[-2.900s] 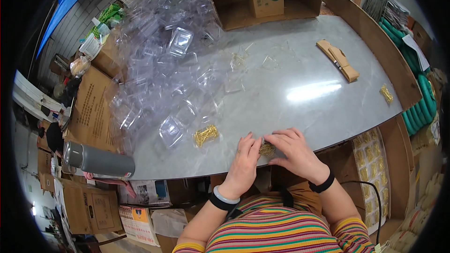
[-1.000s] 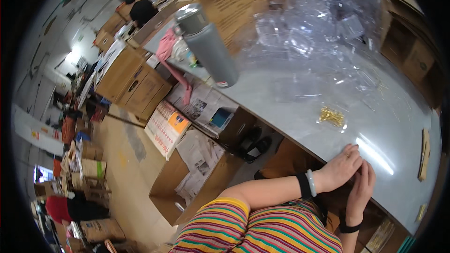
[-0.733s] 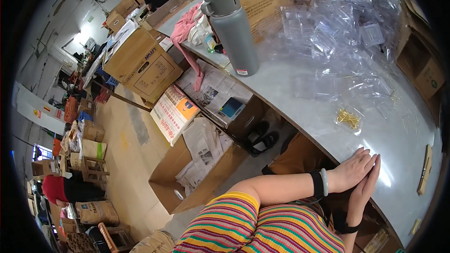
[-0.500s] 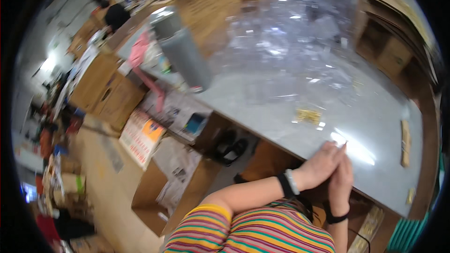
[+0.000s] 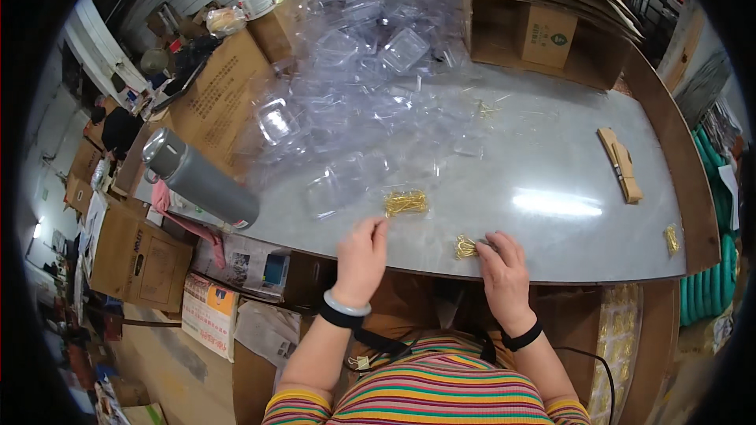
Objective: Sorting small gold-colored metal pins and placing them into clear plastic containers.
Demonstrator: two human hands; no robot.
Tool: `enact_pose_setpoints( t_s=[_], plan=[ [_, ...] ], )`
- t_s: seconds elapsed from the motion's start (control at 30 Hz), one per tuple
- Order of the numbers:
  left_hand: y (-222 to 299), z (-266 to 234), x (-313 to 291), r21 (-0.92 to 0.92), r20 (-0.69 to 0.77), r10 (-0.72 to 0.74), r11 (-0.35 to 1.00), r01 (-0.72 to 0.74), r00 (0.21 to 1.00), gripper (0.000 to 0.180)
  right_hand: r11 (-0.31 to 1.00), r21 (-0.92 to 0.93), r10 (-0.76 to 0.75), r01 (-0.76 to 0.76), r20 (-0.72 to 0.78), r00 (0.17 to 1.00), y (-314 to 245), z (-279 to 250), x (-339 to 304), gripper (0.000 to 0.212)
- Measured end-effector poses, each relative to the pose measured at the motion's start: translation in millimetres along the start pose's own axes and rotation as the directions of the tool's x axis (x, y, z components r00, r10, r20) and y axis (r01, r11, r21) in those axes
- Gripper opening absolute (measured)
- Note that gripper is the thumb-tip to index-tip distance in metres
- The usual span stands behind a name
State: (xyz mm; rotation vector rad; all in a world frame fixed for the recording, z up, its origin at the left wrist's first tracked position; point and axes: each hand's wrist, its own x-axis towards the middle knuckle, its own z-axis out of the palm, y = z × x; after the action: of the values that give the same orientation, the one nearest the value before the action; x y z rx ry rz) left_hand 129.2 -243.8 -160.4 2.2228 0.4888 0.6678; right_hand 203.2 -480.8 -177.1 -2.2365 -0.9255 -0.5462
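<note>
My right hand (image 5: 501, 266) rests at the front edge of the grey table (image 5: 551, 189), fingertips pinching a small bunch of gold clips (image 5: 465, 247). My left hand (image 5: 360, 253) is raised beside it, fingers loosely curled, just below a filled clear plastic box of gold clips (image 5: 405, 202). A large heap of empty clear plastic boxes (image 5: 354, 86) covers the table's far left.
A grey metal flask (image 5: 201, 179) lies at the table's left edge. Cardboard boxes (image 5: 543, 24) stand at the back, a tan wooden piece (image 5: 620, 164) lies at the right, another gold bunch (image 5: 671, 238) near the right rim. Cartons and papers (image 5: 213, 307) crowd the floor.
The view swung from the floor on the left back over the table. My hands, pressed together before, have parted; the left now reaches toward the filled box.
</note>
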Motion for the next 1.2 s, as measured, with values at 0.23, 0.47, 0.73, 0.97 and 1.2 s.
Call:
enact_pose_setpoints(
  t_s=[0.23, 0.47, 0.73, 0.97, 1.2],
  plan=[
    [-26.2, -2.8, 33.3, 0.077, 0.155, -0.219, 0.975, 0.209, 0.963, 0.028, 0.998, 0.065, -0.016, 0.016, 0.000, 1.000, 3.8, 0.3, -3.1, 0.024],
    [-10.0, -5.7, 20.7, -0.392, 0.313, -0.331, 0.809, 0.438, 0.890, 0.022, 0.998, 0.055, -0.024, 0.025, -0.017, 1.000, 5.7, 0.1, -3.1, 0.028],
    [2.8, -36.6, -64.1, -0.632, 0.516, -0.322, 0.482, 0.607, 0.793, 0.012, 1.000, 0.019, -0.002, 0.001, 0.054, 0.999, 6.3, -4.2, -3.2, 0.032],
    [-14.4, 0.9, -104.0, -0.541, 0.753, -0.229, 0.319, 0.778, 0.617, 0.012, 0.999, 0.010, -0.047, 0.046, 0.133, 0.990, -3.3, -1.4, -1.6, 0.036],
    [-8.3, 25.2, -100.4, -0.661, 0.697, -0.161, 0.233, 0.713, 0.699, 0.012, 0.983, 0.098, -0.178, 0.158, 0.256, 0.950, -24.0, -14.9, -20.3, 0.038]
  ],
)
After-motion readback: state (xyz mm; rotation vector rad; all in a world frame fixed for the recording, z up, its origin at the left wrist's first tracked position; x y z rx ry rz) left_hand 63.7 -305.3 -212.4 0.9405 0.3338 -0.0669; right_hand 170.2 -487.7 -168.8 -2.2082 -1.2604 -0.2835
